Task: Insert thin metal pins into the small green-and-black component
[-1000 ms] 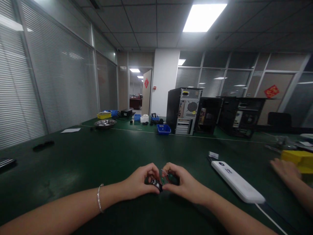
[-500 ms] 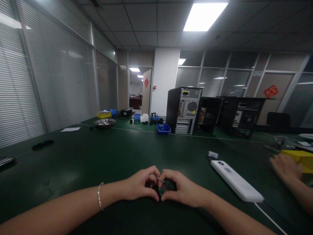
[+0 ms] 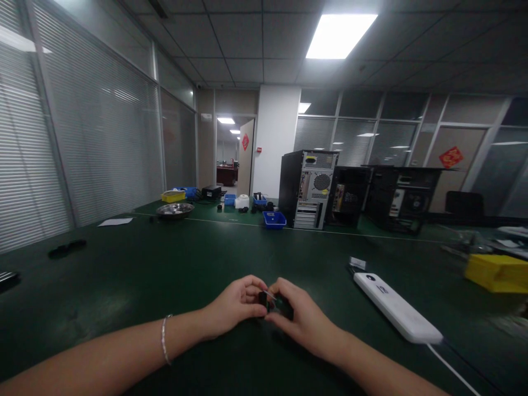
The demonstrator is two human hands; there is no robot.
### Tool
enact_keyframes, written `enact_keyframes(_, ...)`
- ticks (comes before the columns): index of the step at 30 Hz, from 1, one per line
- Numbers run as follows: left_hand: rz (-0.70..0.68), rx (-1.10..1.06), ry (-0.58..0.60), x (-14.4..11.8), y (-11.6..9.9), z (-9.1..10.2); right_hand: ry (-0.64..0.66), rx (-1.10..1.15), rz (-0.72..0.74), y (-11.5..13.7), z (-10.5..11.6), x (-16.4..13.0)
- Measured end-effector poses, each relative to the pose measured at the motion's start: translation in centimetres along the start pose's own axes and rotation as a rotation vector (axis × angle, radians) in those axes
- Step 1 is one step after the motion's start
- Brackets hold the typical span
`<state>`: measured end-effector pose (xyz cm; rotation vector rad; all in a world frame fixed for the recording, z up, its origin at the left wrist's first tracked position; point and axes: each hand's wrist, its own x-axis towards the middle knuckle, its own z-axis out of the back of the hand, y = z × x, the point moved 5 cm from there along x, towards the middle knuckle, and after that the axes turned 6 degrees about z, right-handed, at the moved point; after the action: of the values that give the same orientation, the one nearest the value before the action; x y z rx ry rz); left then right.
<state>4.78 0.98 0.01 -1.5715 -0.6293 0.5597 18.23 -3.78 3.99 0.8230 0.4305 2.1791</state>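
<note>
At the lower centre of the frame, the left hand (image 3: pixel 241 303) pinches a small black part (image 3: pixel 263 297) between thumb and curled fingers; its details are too dim to make out. The right hand (image 3: pixel 304 318), just beside it, curls loosely around a thin tool (image 3: pixel 269 295), whose pale shaft points up and left toward the part; whether the two touch cannot be told. A silver bracelet (image 3: pixel 164 338) circles the left wrist. The green table (image 3: pixel 185 275) fills the lower frame. At lower right lies a white slab (image 3: pixel 398 307) trailing a white cable (image 3: pixel 451 368), with a yellow bin (image 3: pixel 497 273) at the right edge. A computer tower (image 3: pixel 317 190) stands right of centre, near a blue tray (image 3: pixel 274 220); a metal bowl (image 3: pixel 175 210) and a paper sheet (image 3: pixel 115 222) sit left of centre. Blinds (image 3: pixel 103 126) cover the left side, a door (image 3: pixel 246 159) stands open at upper centre, and a ceiling lamp (image 3: pixel 342 36) shines at the top.
</note>
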Motion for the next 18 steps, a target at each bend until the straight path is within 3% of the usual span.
enact_keyframes(6, -0.003, 0.038, 0.038, -0.2, -0.3, -1.1, -0.041, -0.183, 0.004, -0.2, -1.0, 0.0)
enact_keyframes(10, -0.083, 0.095, 0.003, -0.2, -0.7, -1.3, -0.037, -0.213, 0.019, 0.1, -1.4, 0.2)
enact_keyframes(18, -0.115, 0.071, -0.207, 0.5, -1.1, 2.5, -0.135, -0.067, -0.004, -0.5, -0.2, 0.3)
